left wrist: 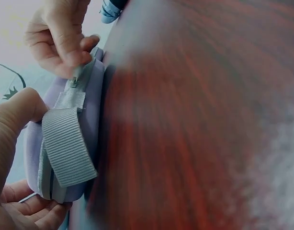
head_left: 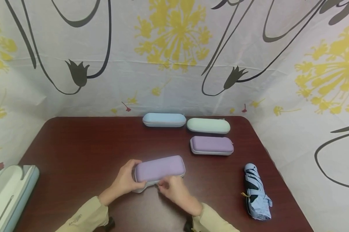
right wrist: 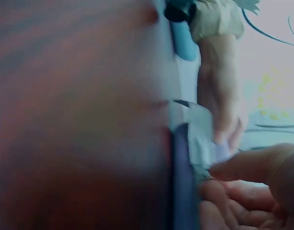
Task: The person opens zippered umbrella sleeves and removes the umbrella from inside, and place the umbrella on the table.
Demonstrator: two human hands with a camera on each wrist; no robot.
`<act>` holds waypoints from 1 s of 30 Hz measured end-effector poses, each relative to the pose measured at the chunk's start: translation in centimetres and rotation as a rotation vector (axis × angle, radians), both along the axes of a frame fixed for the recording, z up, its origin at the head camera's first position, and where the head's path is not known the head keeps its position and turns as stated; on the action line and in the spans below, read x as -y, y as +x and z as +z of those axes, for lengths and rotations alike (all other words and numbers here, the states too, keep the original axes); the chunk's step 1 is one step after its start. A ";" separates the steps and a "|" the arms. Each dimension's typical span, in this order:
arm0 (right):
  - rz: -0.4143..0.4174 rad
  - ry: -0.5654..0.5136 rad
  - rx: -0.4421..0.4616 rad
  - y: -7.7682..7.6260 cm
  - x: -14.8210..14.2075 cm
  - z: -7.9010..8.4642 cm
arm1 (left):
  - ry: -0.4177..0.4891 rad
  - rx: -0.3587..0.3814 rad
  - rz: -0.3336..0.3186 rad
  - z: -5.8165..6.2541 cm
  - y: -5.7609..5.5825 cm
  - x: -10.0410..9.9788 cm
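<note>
A purple zippered hard case (head_left: pixel 160 168) lies on the table near its front, turned slightly. My left hand (head_left: pixel 125 180) grips its left end, thumb on the near side and fingers around the far side. A grey ribbed strap (left wrist: pixel 68 143) hangs from the case's zippered side in the left wrist view. Beyond the strap, my right hand (head_left: pixel 174 190) pinches the zipper pull (left wrist: pixel 74 82) between thumb and finger at the front seam. The fingertips hide most of the pull.
On the dark wooden table (head_left: pixel 84 145), a blue case (head_left: pixel 164 120), a mint case (head_left: pixel 208 125) and another purple case (head_left: pixel 212 145) lie toward the back. A folded blue umbrella (head_left: pixel 258 195) lies at right. A white and pale-blue box-like object (head_left: pixel 13 193) stands at left.
</note>
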State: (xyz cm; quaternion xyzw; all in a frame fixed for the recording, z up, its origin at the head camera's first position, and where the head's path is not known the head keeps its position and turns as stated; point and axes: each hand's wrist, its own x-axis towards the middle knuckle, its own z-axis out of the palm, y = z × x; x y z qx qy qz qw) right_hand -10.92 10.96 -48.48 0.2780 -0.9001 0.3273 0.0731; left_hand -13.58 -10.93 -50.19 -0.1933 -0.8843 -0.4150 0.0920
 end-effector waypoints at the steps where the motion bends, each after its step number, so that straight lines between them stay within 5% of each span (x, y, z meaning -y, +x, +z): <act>1: 0.020 -0.016 0.011 -0.2 -0.3 0.2 | -0.003 -0.007 -0.011 0.0 0.0 0.0; 8: 0.019 -0.118 -0.107 -3.7 -4.3 2.1 | 0.011 -0.057 -0.100 0.2 -0.2 0.7; 15: 0.197 0.020 0.067 -6.3 -7.6 1.7 | 0.065 -0.001 -0.179 0.7 -0.8 1.9; 23: 0.232 -0.013 0.238 -6.1 -8.8 1.5 | 0.156 0.276 -0.193 0.7 -2.7 2.9; 30: 0.266 -0.062 0.337 -4.9 -9.2 1.1 | 0.219 0.434 -0.376 0.6 -6.1 3.6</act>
